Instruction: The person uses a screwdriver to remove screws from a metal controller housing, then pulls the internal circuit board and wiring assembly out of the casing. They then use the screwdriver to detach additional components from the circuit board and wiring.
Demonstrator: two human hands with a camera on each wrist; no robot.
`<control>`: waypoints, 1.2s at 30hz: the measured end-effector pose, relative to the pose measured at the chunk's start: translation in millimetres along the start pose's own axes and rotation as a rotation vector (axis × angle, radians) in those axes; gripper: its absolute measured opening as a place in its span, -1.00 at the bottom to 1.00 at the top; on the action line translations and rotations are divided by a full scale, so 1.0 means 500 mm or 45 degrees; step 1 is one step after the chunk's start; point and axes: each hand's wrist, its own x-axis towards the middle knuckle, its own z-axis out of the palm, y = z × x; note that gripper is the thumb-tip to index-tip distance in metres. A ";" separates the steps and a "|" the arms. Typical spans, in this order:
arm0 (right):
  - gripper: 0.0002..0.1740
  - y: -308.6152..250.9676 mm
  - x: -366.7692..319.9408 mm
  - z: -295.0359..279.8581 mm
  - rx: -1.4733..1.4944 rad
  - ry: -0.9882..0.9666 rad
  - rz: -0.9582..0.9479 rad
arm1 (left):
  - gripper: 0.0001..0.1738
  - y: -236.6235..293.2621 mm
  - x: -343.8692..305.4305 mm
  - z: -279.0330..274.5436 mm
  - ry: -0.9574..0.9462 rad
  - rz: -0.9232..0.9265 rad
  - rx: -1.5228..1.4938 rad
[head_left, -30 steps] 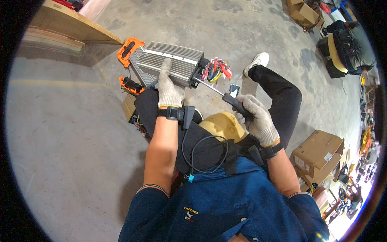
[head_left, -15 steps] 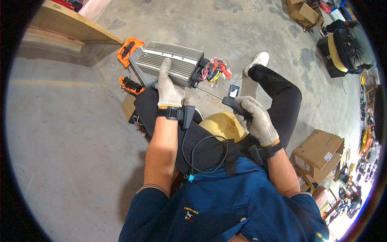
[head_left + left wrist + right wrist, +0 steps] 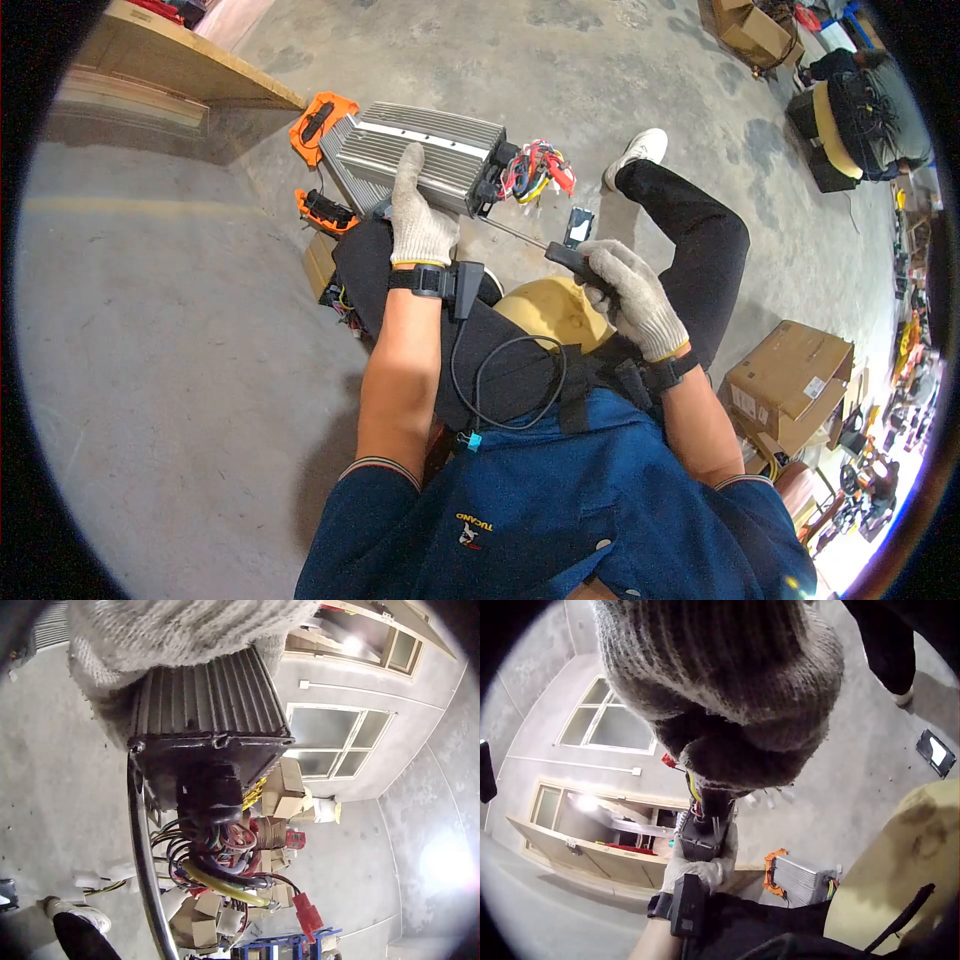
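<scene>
My gloved left hand (image 3: 418, 215) grips a silver finned metal controller box (image 3: 425, 150), its thumb lying along the top fins. A bundle of coloured wires (image 3: 540, 172) comes out of the box's right end through a black fitting (image 3: 210, 791). In my gloved right hand (image 3: 635, 300) is a screwdriver, its black handle (image 3: 568, 258) partly hidden by the curled fingers. Its steel shaft (image 3: 150, 877) reaches to a near corner of the end plate (image 3: 259, 757), the tip right at that corner. A red connector (image 3: 306, 915) hangs from one wire.
Another finned box (image 3: 352, 180) with orange end pieces (image 3: 320, 125) lies on the floor beyond my left hand. A small dark rectangular device (image 3: 578, 228) is on the floor by my right hand. Cardboard boxes (image 3: 790, 380) stand at the right; a wooden panel (image 3: 190, 55) is upper left.
The screwdriver has shifted, its tip moving down along the box's end, and its handle has turned in my right hand. The left hand and the box stay almost still.
</scene>
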 end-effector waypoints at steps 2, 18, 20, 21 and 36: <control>-0.67 0.001 0.002 0.000 0.020 -0.013 0.014 | -0.27 0.003 -0.007 0.008 -0.002 -0.001 -0.016; -0.64 0.008 0.003 -0.001 0.037 -0.060 0.032 | -0.28 0.002 -0.009 0.013 0.034 0.006 -0.039; -0.64 0.009 0.004 -0.003 0.057 -0.067 0.032 | -0.28 0.001 -0.011 0.015 0.038 0.011 -0.049; -0.63 0.010 0.004 -0.003 0.064 -0.066 0.034 | -0.28 0.002 -0.011 0.014 0.035 0.009 -0.052; -0.64 0.021 0.009 -0.006 0.229 -0.055 0.158 | -0.28 0.000 -0.014 0.018 0.058 0.051 -0.056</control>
